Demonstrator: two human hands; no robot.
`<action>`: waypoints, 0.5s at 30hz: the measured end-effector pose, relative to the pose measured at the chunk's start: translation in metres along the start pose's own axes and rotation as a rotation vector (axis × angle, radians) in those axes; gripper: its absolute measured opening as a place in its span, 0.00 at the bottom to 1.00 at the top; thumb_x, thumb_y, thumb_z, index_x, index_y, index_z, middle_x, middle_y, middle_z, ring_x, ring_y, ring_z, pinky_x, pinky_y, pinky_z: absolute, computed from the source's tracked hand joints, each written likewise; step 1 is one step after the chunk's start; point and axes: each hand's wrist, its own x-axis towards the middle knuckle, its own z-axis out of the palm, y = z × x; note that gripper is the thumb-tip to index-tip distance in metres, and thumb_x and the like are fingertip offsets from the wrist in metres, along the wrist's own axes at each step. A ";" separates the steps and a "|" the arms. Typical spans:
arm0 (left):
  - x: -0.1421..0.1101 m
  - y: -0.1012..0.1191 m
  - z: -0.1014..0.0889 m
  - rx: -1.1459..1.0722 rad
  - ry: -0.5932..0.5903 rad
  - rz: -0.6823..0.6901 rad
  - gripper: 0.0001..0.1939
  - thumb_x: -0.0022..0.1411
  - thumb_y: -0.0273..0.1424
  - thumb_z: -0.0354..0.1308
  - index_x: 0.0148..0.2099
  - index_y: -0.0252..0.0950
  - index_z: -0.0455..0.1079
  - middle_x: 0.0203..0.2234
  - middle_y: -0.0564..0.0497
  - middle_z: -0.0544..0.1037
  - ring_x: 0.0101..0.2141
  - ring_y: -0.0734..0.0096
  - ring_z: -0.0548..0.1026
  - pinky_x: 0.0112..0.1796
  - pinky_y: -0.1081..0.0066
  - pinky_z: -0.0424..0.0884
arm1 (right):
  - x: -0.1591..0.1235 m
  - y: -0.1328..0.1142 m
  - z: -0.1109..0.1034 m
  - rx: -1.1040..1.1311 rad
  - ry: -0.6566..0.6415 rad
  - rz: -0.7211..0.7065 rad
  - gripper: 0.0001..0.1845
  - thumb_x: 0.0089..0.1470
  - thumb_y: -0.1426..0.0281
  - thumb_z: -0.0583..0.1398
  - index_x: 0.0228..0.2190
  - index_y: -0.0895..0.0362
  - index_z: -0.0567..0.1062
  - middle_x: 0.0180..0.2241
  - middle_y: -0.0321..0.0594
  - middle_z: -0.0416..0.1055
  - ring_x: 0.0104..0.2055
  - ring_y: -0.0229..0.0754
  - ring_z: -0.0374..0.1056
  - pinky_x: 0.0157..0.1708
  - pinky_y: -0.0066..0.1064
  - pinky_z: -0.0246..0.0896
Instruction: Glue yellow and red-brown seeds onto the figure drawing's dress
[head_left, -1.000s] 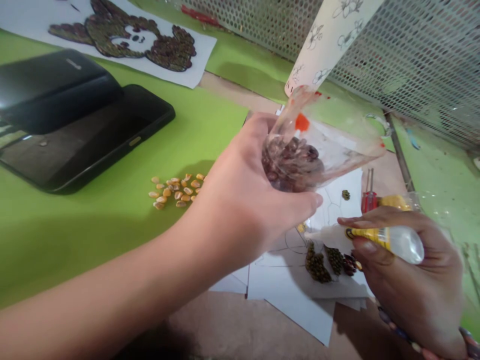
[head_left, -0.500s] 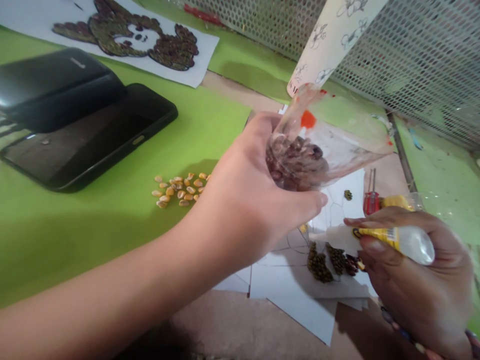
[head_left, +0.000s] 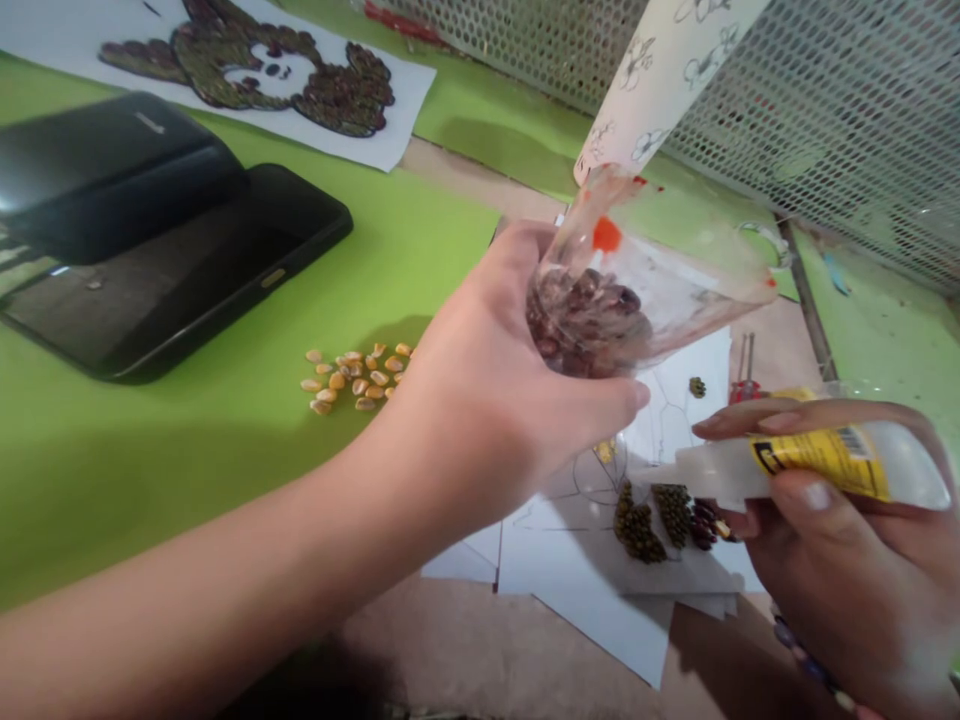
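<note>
My left hand (head_left: pixel 517 370) is closed round a clear plastic bag (head_left: pixel 697 270) with red marks and dark reddish-brown beans (head_left: pixel 589 320) inside, held up above the papers. My right hand (head_left: pixel 847 540) grips a small white glue bottle (head_left: pixel 825 465) with a yellow label, its nozzle pointing left. Beneath the nozzle lies a white drawing sheet (head_left: pixel 570 560) with pencil lines. Clusters of green mung beans (head_left: pixel 637 530), some dark red beans (head_left: pixel 703 525) and yellow bits (head_left: pixel 604 450) sit on it. My left hand and the bag hide part of the sheet.
Loose corn kernels (head_left: pixel 360 375) lie on the green table left of my wrist. Further left are a black phone (head_left: pixel 277 230) and a black device over it. A bean-covered picture (head_left: pixel 292 90), a flowered cylinder (head_left: pixel 660 80) and a red-handled screwdriver (head_left: pixel 745 388) are behind.
My right hand and the glue bottle have shifted to the right, and the bottle has turned so more of its yellow label shows. My left hand and the bag hardly differ.
</note>
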 end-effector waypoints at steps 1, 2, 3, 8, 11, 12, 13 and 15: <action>0.000 0.000 0.000 0.001 -0.002 -0.001 0.26 0.47 0.24 0.66 0.49 0.43 0.65 0.34 0.59 0.80 0.46 0.55 0.81 0.45 0.59 0.81 | 0.000 0.002 -0.002 0.024 -0.005 0.028 0.10 0.52 0.66 0.67 0.38 0.47 0.75 0.39 0.39 0.78 0.30 0.44 0.74 0.20 0.33 0.62; 0.000 0.000 0.000 0.000 -0.004 -0.002 0.26 0.48 0.24 0.66 0.49 0.43 0.65 0.35 0.59 0.80 0.46 0.54 0.81 0.45 0.58 0.81 | 0.000 0.003 -0.003 0.031 -0.008 0.050 0.11 0.51 0.66 0.67 0.38 0.47 0.76 0.40 0.39 0.78 0.32 0.46 0.74 0.20 0.33 0.62; 0.000 0.000 0.000 -0.005 -0.006 -0.002 0.26 0.48 0.24 0.66 0.50 0.43 0.65 0.35 0.58 0.80 0.46 0.54 0.81 0.46 0.58 0.81 | 0.000 0.005 -0.005 0.016 -0.015 0.065 0.11 0.51 0.65 0.68 0.39 0.47 0.77 0.40 0.40 0.77 0.35 0.46 0.74 0.21 0.32 0.63; -0.001 0.001 0.001 -0.005 -0.013 0.001 0.26 0.48 0.23 0.66 0.50 0.42 0.65 0.37 0.56 0.81 0.48 0.54 0.80 0.48 0.59 0.79 | 0.003 0.008 -0.009 -0.061 -0.104 0.071 0.11 0.55 0.63 0.66 0.41 0.46 0.81 0.39 0.36 0.78 0.28 0.38 0.70 0.21 0.28 0.64; 0.000 0.000 0.000 0.009 -0.011 -0.006 0.26 0.48 0.24 0.66 0.49 0.43 0.65 0.36 0.58 0.81 0.47 0.54 0.81 0.46 0.59 0.80 | 0.008 0.004 -0.006 -0.067 -0.123 0.032 0.07 0.55 0.61 0.66 0.37 0.46 0.82 0.36 0.35 0.78 0.29 0.39 0.71 0.19 0.27 0.60; 0.000 0.000 0.000 0.009 -0.010 -0.007 0.26 0.48 0.25 0.66 0.49 0.43 0.65 0.35 0.58 0.81 0.47 0.53 0.81 0.45 0.58 0.81 | 0.009 0.003 -0.005 -0.076 -0.123 0.009 0.06 0.54 0.61 0.66 0.36 0.46 0.82 0.35 0.35 0.78 0.31 0.40 0.72 0.20 0.27 0.61; 0.000 -0.001 0.000 0.009 -0.010 -0.007 0.26 0.48 0.25 0.66 0.49 0.44 0.65 0.35 0.59 0.81 0.46 0.53 0.81 0.44 0.58 0.81 | 0.010 0.002 -0.004 -0.081 -0.121 -0.007 0.06 0.54 0.61 0.66 0.35 0.46 0.82 0.35 0.34 0.78 0.33 0.40 0.73 0.22 0.27 0.62; 0.000 -0.001 0.001 0.009 -0.008 -0.007 0.26 0.47 0.25 0.66 0.49 0.44 0.65 0.35 0.59 0.80 0.47 0.52 0.81 0.44 0.58 0.82 | 0.009 0.000 -0.003 -0.083 -0.116 0.000 0.06 0.55 0.61 0.66 0.36 0.45 0.82 0.35 0.33 0.78 0.33 0.39 0.73 0.25 0.27 0.62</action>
